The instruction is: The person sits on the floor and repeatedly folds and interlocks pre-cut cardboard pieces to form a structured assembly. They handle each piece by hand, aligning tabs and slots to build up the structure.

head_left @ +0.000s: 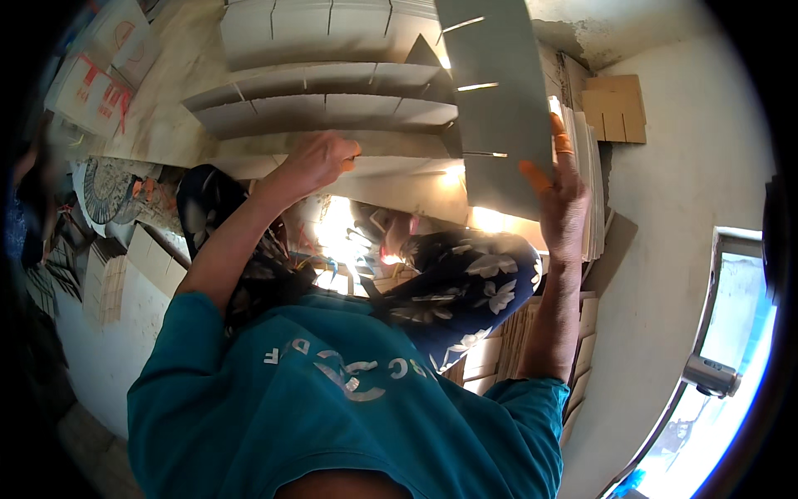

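Forearm raised nearly straight, the person's right hand (564, 195) reaches up along the edge of a slotted grey sheet (503, 108) and pinches it near its lower right corner. The thumb, capped in orange, lies against the sheet's near face, while a second orange-capped finger points upward beside that edge (the other fingers are mostly hidden). From this grip the sheet extends up and to the left, with three slits showing along its left side. Just right of the grip stands a stack of pale sheets (594, 191), and above it to the right is a brown cardboard piece (615, 108).

Well left of that grip, the left hand (320, 158) is bent in at the wrist, its forearm slanting up and rightward. Its fingers are curled close together, an orange cap showing at the tip; whether they pinch anything cannot be told. Just beyond this hand, slotted strips (332, 112) stand on edge in rows on the worktable (179, 66), with a bundle of pale strips (332, 33) farther off. Below both hands are the person's floral trousers (482, 274).
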### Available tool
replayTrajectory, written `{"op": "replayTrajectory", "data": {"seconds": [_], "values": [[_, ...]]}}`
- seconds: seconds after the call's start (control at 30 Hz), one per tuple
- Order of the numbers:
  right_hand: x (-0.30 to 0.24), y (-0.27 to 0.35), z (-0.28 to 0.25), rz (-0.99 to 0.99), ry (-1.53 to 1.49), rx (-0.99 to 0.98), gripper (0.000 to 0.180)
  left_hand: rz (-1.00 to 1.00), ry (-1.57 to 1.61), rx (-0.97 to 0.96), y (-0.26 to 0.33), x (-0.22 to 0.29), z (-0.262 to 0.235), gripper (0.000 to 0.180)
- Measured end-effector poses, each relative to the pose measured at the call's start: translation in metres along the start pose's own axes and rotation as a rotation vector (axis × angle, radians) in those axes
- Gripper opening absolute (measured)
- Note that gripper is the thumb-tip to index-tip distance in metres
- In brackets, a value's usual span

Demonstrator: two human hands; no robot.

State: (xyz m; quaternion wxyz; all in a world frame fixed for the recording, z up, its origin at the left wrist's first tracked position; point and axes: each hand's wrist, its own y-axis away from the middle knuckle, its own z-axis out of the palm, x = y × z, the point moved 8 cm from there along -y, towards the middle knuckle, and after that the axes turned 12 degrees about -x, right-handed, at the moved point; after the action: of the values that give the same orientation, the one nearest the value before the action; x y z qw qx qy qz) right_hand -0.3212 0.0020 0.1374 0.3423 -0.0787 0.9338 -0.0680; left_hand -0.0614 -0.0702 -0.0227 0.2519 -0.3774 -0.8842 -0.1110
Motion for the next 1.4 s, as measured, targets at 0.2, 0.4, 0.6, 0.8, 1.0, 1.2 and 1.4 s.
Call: {"op": "replayTrajectory", "data": {"seconds": [0.2,0.4,0.6,0.8,1.0,1.2,1.4], "values": [[0.004,-0.007,0.036,0.110,-0.086,-0.104,0.069,0.053,0.079,0.086,0.002,0.013,-0.012,0.017],[0.003,-0.014,0.046,0.115,-0.076,-0.093,0.068,0.068,0.045,0.135,0.001,0.012,-0.012,0.014],[0.002,-0.021,0.046,0.163,-0.086,-0.137,0.068,0.058,0.045,0.139,0.001,0.011,-0.013,0.014],[0.001,-0.022,0.065,0.044,0.019,-0.171,0.068,0.065,0.024,0.140,0.000,0.011,-0.011,0.015],[0.000,-0.027,0.067,0.028,0.010,-0.188,0.070,0.045,0.048,0.160,0.001,0.008,-0.014,0.015],[0.006,-0.030,0.077,-0.031,0.020,-0.192,0.068,0.054,0.055,0.159,-0.002,0.005,-0.011,0.016],[0.002,-0.033,0.072,-0.058,0.099,-0.180,0.066,0.023,0.151,0.097,-0.007,0.004,-0.022,0.018]]}}
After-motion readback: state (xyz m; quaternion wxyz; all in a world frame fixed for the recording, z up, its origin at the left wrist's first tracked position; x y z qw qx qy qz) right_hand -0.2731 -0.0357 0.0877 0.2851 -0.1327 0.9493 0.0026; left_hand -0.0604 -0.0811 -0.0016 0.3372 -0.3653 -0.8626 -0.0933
